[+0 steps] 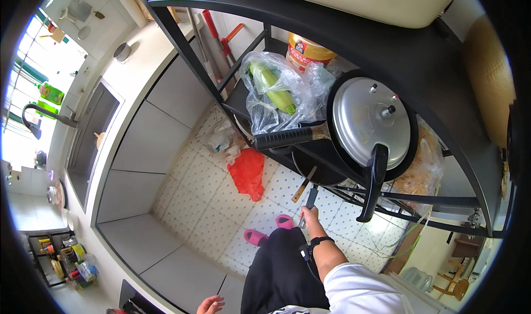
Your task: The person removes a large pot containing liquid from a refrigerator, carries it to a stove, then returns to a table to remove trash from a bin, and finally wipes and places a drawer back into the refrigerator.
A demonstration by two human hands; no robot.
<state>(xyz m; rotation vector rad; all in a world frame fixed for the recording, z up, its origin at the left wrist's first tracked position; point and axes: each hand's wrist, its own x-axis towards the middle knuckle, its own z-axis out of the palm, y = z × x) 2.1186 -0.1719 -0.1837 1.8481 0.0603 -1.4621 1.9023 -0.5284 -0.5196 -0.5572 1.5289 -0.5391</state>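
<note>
My right hand [309, 215] is closed around the grey handle of a dark frying pan [325, 175], which is at the lower shelf level of a black metal rack. A knife with a wooden handle [300, 191] lies across the pan's near rim. Low in the picture is my left hand [210, 305], fingers loosely bent and apart, nothing in it, near the grey cabinet fronts. Above the pan, a pressure cooker [365, 119] with a silver lid sits on the rack. Beside it a green squash [271, 88] rests in a clear plastic bag [259, 115].
The rack's black top shelf [352, 36] overhangs the cooker, whose long handle [286, 138] juts out leftward. A red plastic bag [248, 174] lies on the tiled floor. Along the left runs a white counter [137, 61] with a sink [93, 127].
</note>
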